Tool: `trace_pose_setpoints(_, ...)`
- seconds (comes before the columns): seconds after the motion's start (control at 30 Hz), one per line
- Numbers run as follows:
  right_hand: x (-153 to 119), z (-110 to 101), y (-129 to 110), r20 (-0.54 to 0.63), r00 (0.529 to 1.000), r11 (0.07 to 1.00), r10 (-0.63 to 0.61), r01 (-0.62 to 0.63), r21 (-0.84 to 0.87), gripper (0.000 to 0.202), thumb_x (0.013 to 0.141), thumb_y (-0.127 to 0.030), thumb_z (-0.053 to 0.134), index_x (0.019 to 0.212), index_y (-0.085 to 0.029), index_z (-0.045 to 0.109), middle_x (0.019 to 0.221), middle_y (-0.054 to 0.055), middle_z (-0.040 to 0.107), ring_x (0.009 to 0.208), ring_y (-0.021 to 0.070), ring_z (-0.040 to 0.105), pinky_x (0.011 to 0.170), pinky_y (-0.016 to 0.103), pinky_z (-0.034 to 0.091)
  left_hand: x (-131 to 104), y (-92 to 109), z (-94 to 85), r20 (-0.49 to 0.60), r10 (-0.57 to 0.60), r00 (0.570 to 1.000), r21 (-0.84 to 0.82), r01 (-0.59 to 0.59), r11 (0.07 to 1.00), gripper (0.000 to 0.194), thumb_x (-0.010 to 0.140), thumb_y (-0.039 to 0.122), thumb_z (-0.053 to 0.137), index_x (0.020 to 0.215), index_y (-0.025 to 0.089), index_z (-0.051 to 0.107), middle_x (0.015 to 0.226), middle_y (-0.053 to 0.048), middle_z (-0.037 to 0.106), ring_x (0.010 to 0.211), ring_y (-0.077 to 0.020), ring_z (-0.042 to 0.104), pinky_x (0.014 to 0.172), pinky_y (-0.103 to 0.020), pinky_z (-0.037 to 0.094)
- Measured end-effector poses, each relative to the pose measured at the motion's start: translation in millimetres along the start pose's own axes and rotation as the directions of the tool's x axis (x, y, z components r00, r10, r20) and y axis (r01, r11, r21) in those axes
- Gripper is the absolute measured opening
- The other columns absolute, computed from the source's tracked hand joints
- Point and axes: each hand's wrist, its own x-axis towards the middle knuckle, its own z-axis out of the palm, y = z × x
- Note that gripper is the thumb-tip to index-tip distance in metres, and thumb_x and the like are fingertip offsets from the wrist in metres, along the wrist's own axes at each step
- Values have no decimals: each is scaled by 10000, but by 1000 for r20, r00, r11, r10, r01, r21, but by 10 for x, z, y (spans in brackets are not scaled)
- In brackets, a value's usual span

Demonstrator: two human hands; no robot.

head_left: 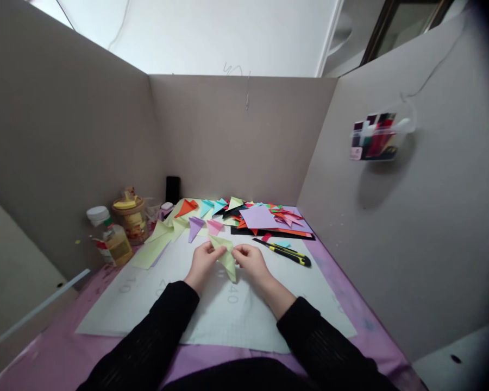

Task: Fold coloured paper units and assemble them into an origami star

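Matt, creased paper piece (227,260) — smooth, purple paper sheet (258,217) — shiny purple cloth (377,339) with wrinkles.

On the white sheet (220,326) in the lower half of the frame, we can read the number "40" just below the centre and "10" at the lower left. Between them we make out "20", partly faded. A mark near the sheet's right edge is too faint for us to read. The print on the bottle (119,245) and jar (135,221) at left, and the hanging container (375,138) at upper right, is too blurred.
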Motion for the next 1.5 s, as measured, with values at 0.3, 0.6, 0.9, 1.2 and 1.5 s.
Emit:
trace_pose_setpoints(0.3, 19, 23, 39, 38, 999, 996, -36, 33, 80, 211, 691, -376, 625, 650, -180, 560, 524, -46, 498, 476, 100, 419, 471, 223, 339, -57, 61, 71, 28, 21, 999, -17, -20, 1000, 429, 595, 295, 801, 941, 116, 621, 897, -104, 719, 791, -235, 675, 676, -299, 525)
trace_pose_setpoints(0.6, -6, 45, 48, 74, 996, 999, -41, 43, -16, 237, 721, -318, 575, 560, -201, 446, 478, -70, 431, 477, 95, 384, 477, 215, 297, -49, 39, 64, -20, -5, 1000, -41, 4, 999, 378, 588, 253, 791, 899, 120, 621, 854, -88, 721, 749, -217, 675, 676, -299, 522)
trace_pose_setpoints(0.9, -15, 55, 85, 129, 992, 1000, -12, 15, -26, 147, 702, -265, 583, 591, -178, 545, 495, -51, 481, 470, 93, 416, 454, 205, 322, -1, 84, -22, -60, -50, 997, -131, 42, 991, 430, 594, 293, 775, 954, 128, 606, 799, -50, 709, 628, -164, 644, 582, -254, 485)
trace_pose_setpoints(1.2, 38, -29, 51, 68, 997, 996, -21, 15, 91, 247, 705, -405, 640, 635, -182, 559, 468, -62, 472, 425, 86, 390, 422, 210, 299, -31, 89, -3, 100, -94, 991, 57, 89, 994, 443, 566, 256, 803, 939, 113, 612, 794, -85, 713, 684, -211, 669, 610, -281, 504)
trace_pose_setpoints(1.5, 152, -137, 96, -150, 985, 946, 84, -31, 324, 275, 653, -417, 672, 611, -183, 532, 433, -73, 467, 367, 64, 339, 383, 205, 233, -92, 66, -17, 137, -188, 973, 137, 169, 976, 437, 595, 265, 781, 947, 138, 554, 658, -32, 688, 534, -150, 621, 519, -226, 430)
